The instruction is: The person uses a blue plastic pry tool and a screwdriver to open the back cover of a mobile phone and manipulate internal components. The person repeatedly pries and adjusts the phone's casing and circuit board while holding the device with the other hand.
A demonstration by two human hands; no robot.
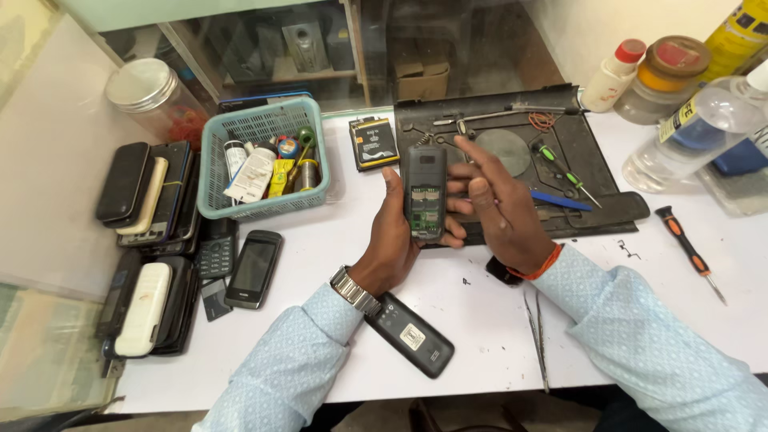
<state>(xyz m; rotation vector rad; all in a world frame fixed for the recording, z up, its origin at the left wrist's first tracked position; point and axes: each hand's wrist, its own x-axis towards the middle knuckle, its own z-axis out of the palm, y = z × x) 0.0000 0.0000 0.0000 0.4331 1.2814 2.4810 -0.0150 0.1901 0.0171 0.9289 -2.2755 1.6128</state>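
My left hand (394,240) holds a small dark phone (423,192) upright with its back cover off, so the green circuit board and card slots show. My right hand (496,204) is beside it, fingertips touching the phone's right edge and upper back. A black back cover or phone body (410,334) lies on the white table under my left wrist. A metal watch is on my left wrist, an orange thread on the right.
Black work mat (592,144) behind the hands holds a green screwdriver (565,172), blue pry tool (560,200) and a flat battery (374,142). Teal basket (264,156), stacked phones (148,200) at left, tweezers (538,332), orange screwdriver (690,252), bottles (692,132) at right.
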